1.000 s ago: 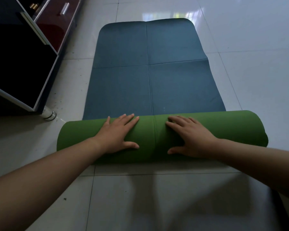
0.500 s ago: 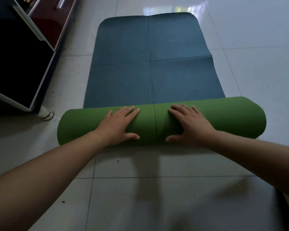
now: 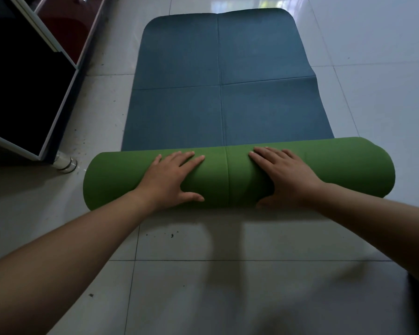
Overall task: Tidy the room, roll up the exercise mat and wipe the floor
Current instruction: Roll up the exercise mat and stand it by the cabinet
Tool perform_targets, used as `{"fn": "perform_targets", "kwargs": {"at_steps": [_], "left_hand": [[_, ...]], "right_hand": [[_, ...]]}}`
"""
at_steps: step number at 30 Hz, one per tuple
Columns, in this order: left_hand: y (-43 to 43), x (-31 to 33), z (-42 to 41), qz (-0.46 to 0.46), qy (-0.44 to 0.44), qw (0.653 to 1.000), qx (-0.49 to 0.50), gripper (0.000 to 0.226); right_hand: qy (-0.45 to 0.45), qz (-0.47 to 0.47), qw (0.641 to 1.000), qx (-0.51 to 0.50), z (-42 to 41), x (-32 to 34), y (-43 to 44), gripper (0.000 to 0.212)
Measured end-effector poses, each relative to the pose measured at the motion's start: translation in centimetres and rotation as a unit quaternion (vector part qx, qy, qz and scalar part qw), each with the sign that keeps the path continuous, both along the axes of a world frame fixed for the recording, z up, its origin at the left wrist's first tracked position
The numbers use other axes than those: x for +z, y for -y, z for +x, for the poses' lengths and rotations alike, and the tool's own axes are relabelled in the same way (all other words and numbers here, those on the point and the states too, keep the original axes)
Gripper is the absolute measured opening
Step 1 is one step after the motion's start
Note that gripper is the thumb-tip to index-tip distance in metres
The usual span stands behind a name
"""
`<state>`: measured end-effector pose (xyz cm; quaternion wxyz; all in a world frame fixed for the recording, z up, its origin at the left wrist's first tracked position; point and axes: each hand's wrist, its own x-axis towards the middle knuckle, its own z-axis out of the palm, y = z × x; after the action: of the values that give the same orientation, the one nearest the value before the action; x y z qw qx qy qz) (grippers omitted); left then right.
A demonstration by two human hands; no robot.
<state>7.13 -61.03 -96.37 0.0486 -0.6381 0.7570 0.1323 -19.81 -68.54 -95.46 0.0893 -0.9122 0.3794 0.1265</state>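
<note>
The exercise mat lies on the white tiled floor, partly rolled. Its rolled part (image 3: 228, 175) is a thick green cylinder running left to right across the middle of the view. Beyond the roll, the flat blue-grey part (image 3: 220, 81) stretches away from me, marked by crease lines. My left hand (image 3: 172, 180) presses flat on the roll left of its centre seam, fingers straight and thumb spread. My right hand (image 3: 286, 177) presses flat on the roll right of the seam, its thumb down the near side.
A dark cabinet (image 3: 27, 88) with white edges stands at the left, its metal foot (image 3: 65, 163) close to the roll's left end. Dark crumbs (image 3: 169, 234) and specks of dirt lie on the tiles (image 3: 228, 286) in front of the roll.
The green roll has moved forward over the flat mat under both hands, getting thicker. Less blue-grey mat lies flat, and more bare floor with dirt shows in front of the roll.
</note>
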Motion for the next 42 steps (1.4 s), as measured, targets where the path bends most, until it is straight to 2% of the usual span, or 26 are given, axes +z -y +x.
{"fn": "perform_targets", "kwargs": {"at_steps": [15,21,27,30,33,35,37,39,42], "left_hand": [[-2.1,2.6,-0.8,-0.011,-0.023,0.999,-0.023,0.084],[-6.1,3.6,-2.1,0.031,-0.018,0.999,-0.027,0.083],[-8.8,4.6,-2.1,0.122,-0.018,0.991,-0.048,0.084],[-8.9,4.8,-1.9,0.152,-0.05,0.987,-0.026,0.088],[-8.6,4.3,-1.6,0.1,-0.095,0.99,0.015,0.094],[-8.3,4.2,-1.7,0.06,-0.089,0.994,0.018,0.091],[-7.9,4.1,-1.9,0.038,-0.055,0.998,0.016,0.094],[-7.5,4.0,-2.1,0.04,-0.004,0.999,0.022,0.106],[-6.6,3.6,-2.0,0.051,0.029,0.998,0.03,0.114]], "right_hand": [[0.026,-0.01,1.0,-0.009,0.1,2.6,-2.1,0.089],[0.02,0.024,1.0,-0.003,-1.1,3.3,-5.6,0.085],[0.04,0.095,0.995,0.002,-2.4,4.2,-8.7,0.082],[0.038,0.126,0.991,0.005,-2.3,4.1,-8.3,0.085],[0.043,0.147,0.988,-0.021,-1.9,3.7,-6.5,0.096],[0.064,0.157,0.984,-0.06,-1.7,3.5,-4.9,0.094],[0.101,0.133,0.979,-0.118,-1.6,3.6,-3.4,0.086],[0.13,0.086,0.975,-0.158,-1.5,3.9,-2.8,0.08],[0.134,0.031,0.984,-0.113,-1.0,4.2,-3.7,0.077]]}}
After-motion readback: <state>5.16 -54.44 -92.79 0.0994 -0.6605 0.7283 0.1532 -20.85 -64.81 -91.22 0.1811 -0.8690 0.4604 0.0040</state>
